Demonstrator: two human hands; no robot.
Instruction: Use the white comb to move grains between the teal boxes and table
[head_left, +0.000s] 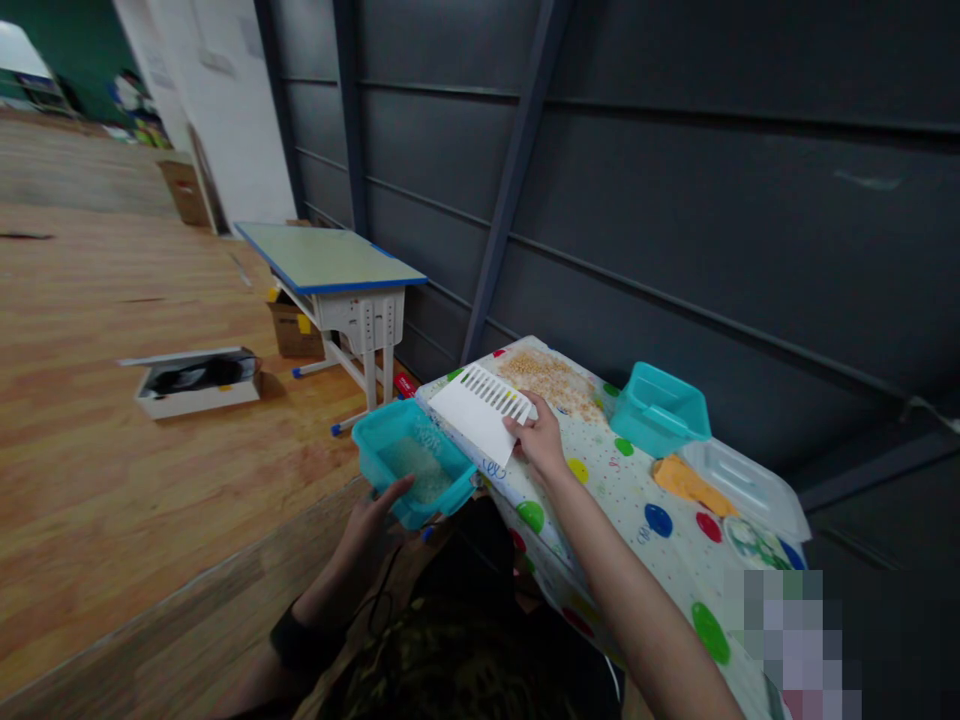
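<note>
My left hand (pixel 379 525) grips the near left side of a teal plastic container (pixel 450 500), held beside the table edge. Whitish grains that look like rice (pixel 420 468) lie inside it. A white card with a row of slots along its far edge (pixel 476 418) is in my right hand (pixel 538 435), pinched at its right end. The card's left end sits over the table edge, close to the container's rim. Beyond the card, a patch of tan grains (pixel 551 380) is spread over the tablecloth.
A second teal container (pixel 656 410) stands at the table's back right, beside a clear lid (pixel 750 490) and an orange cloth (pixel 690 485). The spotted tablecloth (pixel 600 500) meets a dark wall (pixel 675 220). A school desk (pixel 330 260) and an open white box (pixel 199 385) stand left.
</note>
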